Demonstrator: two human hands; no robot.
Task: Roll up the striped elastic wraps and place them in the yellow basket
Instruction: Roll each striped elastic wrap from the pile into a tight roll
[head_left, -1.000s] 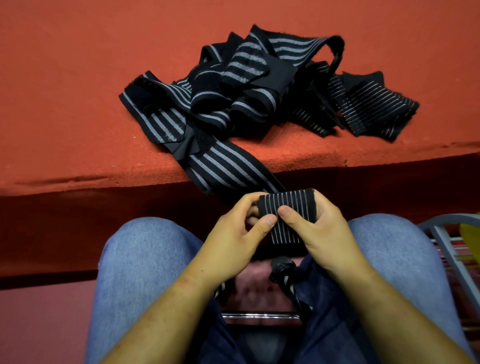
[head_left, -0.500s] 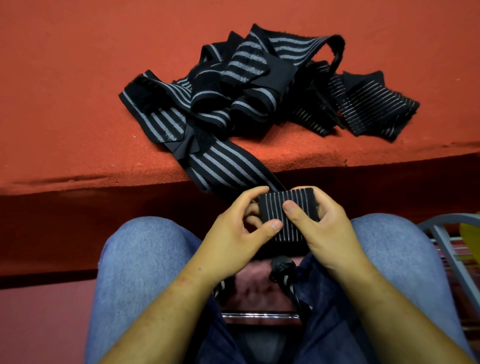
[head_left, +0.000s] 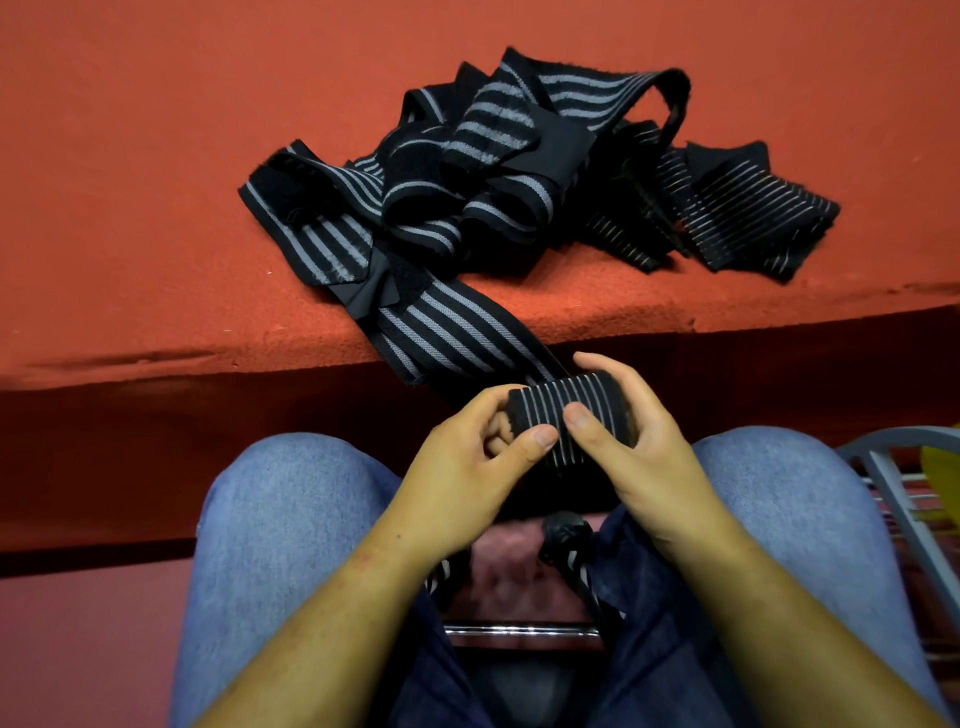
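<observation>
Both hands hold a tight roll (head_left: 587, 410) of black, thin-striped wrap. The left hand (head_left: 467, 478) pinches its left end and the right hand (head_left: 639, 447) curls round the right end, thumb on top. The roll sits above a lap in blue jeans (head_left: 291, 519), just below the front edge of a red-orange carpeted ledge (head_left: 156, 208). A broad-striped strap (head_left: 447, 327) hangs over that edge towards the roll. Behind it lies a tangled pile of wraps (head_left: 519, 171), near the middle of the front edge.
</observation>
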